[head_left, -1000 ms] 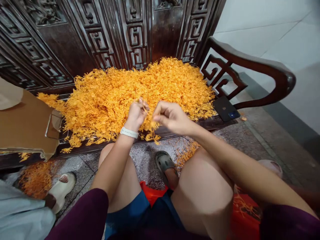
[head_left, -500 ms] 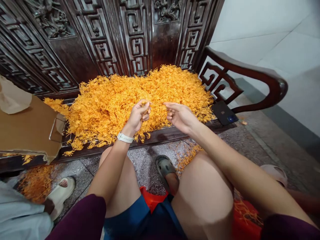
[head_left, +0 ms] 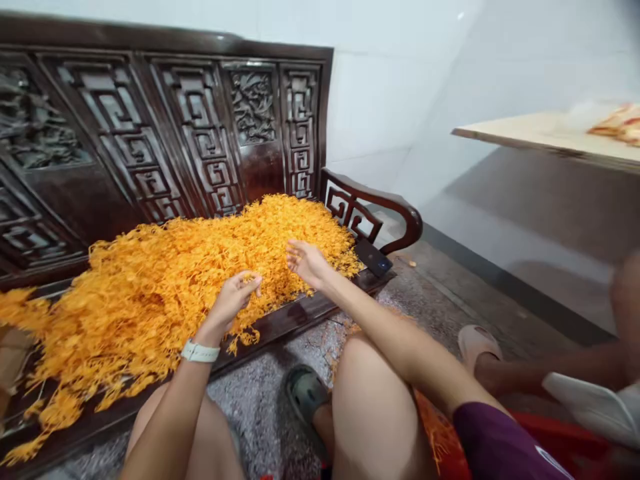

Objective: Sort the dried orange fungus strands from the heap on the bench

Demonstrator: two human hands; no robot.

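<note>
A long heap of small, branched orange pieces (head_left: 165,287) covers the seat of a dark carved wooden bench (head_left: 295,313). My left hand (head_left: 233,301), with a pale watch band (head_left: 200,351) on the wrist, is over the front of the heap. Its thumb and fingers curl together in a pinch; whatever lies between them does not stand out against the orange behind. Farther right and a little higher, my right hand (head_left: 307,264) hovers above the heap with its fingers loosely apart and nothing visible in them. The two hands do not touch.
A dark phone (head_left: 373,257) lies on the bench by the curved armrest (head_left: 413,223). At the upper right a pale board (head_left: 525,133) juts out. Another person's leg and light shoe (head_left: 480,343) are at the right, near a red container (head_left: 560,433). Orange bits litter the floor.
The view has swung right, bringing in the board and more wall. My right hand's fingers have loosened, and the hands are no longer level. My left hand remains curled.
</note>
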